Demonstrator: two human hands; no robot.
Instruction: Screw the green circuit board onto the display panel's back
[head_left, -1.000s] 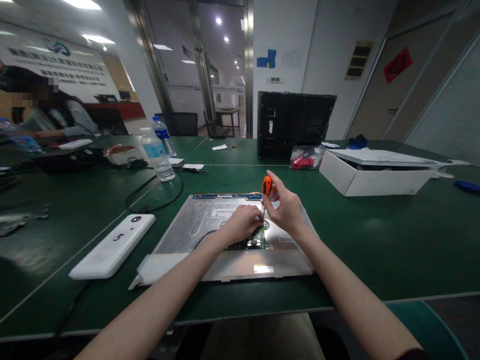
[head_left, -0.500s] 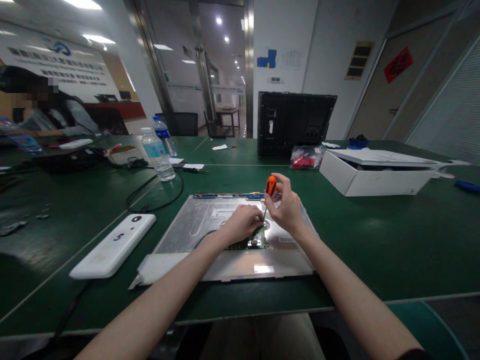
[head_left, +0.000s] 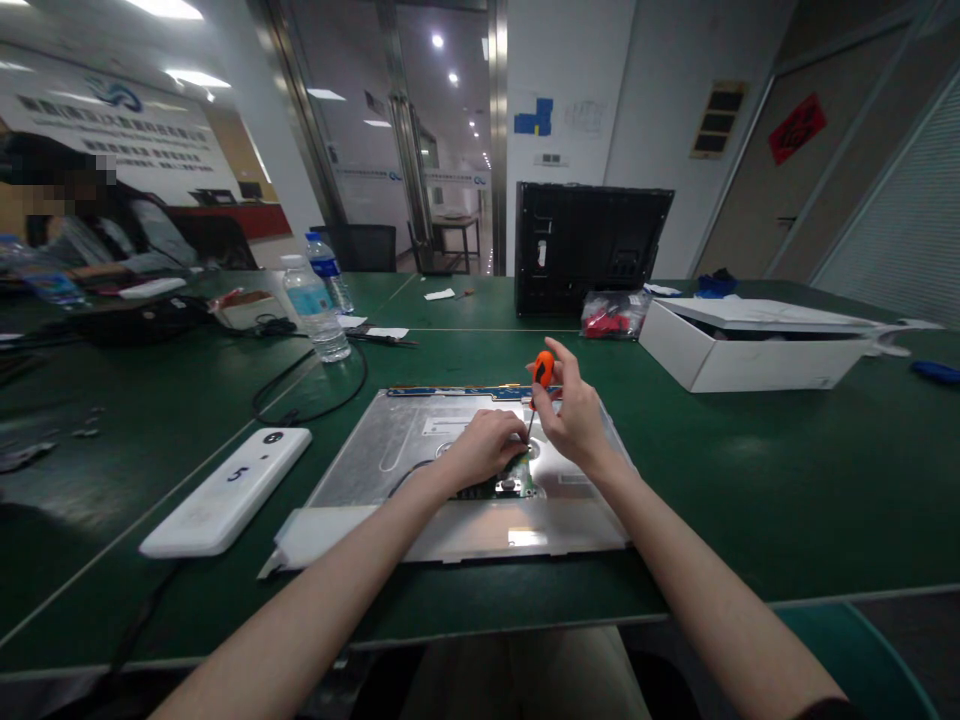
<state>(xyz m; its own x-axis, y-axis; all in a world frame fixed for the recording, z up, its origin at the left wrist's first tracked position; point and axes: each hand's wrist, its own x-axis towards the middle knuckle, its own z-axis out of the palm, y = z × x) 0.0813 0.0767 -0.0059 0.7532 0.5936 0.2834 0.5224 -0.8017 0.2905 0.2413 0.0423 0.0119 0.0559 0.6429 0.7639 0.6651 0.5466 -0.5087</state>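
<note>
A silver metal panel, the back of a flat screen, lies face down on the green table. A small green circuit board sits on its middle. My right hand is closed round an orange-handled screwdriver, held nearly upright with its tip down at the board. My left hand is curled with its fingertips pressed on the board right beside the tip; what they pinch, if anything, is hidden.
A white oblong cover marked 5 lies left of the panel. Behind are a black cable, two water bottles, a black monitor shell, a bag of red parts and a white box. Another person sits far left.
The screwdriver handle has shifted slightly to the right and my right fingers have changed their grip on it. My left hand has stayed on the board.
</note>
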